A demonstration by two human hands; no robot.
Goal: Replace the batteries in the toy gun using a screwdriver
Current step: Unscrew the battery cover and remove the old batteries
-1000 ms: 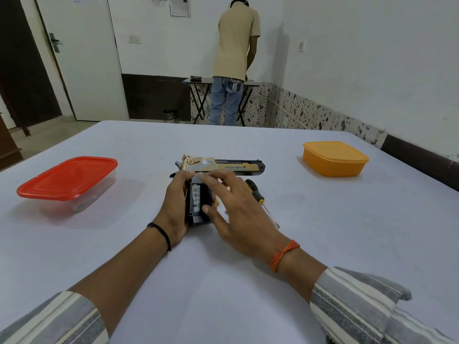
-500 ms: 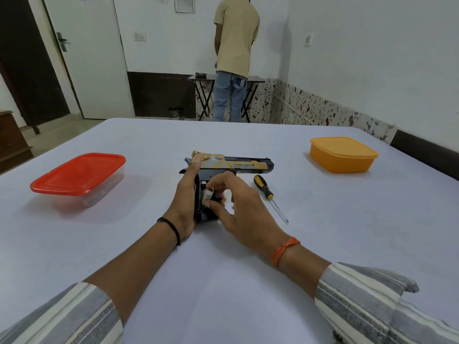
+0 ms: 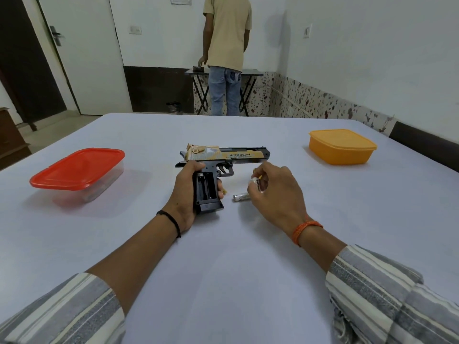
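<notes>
Head view: the left hand [image 3: 185, 194] grips the toy gun [image 3: 218, 160] in the middle of the tabletop [image 3: 223, 269]. Its battery slot faces up. The right hand [image 3: 275, 194] pinches one battery [image 3: 257, 183]; another battery [image 3: 240, 196] lies just beside it.

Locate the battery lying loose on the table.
The loose battery lies on the table, centre of the head view, between the toy gun grip and the right hand.
</notes>
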